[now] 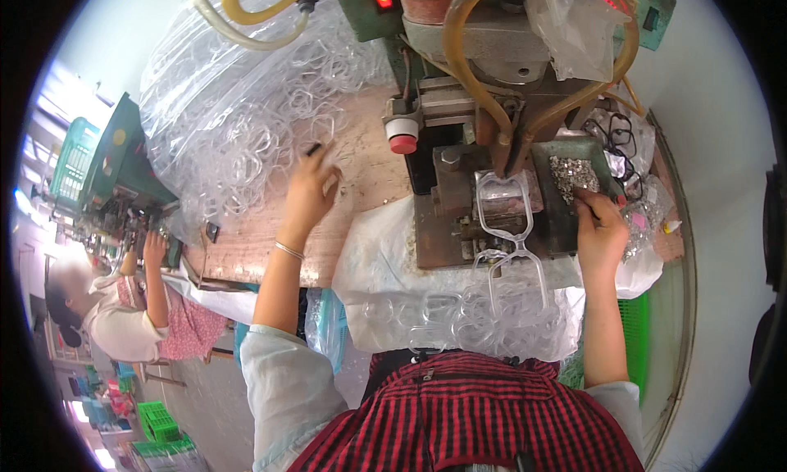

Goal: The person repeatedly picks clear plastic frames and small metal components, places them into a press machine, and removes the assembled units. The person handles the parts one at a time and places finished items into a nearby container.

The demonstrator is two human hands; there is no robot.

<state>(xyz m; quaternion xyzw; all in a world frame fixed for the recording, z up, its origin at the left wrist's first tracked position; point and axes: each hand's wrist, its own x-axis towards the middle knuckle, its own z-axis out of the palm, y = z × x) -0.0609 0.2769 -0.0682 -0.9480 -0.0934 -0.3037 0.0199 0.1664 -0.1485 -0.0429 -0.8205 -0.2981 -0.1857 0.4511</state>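
Left hand (pixel 310 189) reaches far-left across the counter (pixel 361 156) to the pile of clear spectacle frames (pixel 238 136) in plastic sheeting. Right hand (pixel 600 230) rests at the tray of small metal parts (pixel 574 175). One clear frame (pixel 504 218) lies on the press fixture (pixel 459 218), centre.

Worn wooden workbench (pixel 246 251), pale walls, perhaps bright windows (pixel 37 193) far left.

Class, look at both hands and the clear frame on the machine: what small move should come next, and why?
Probably the right hand lifts one small metal piece from the tray to the clear frame. Its fingers are already in the pieces, and the frame sits on the machine.
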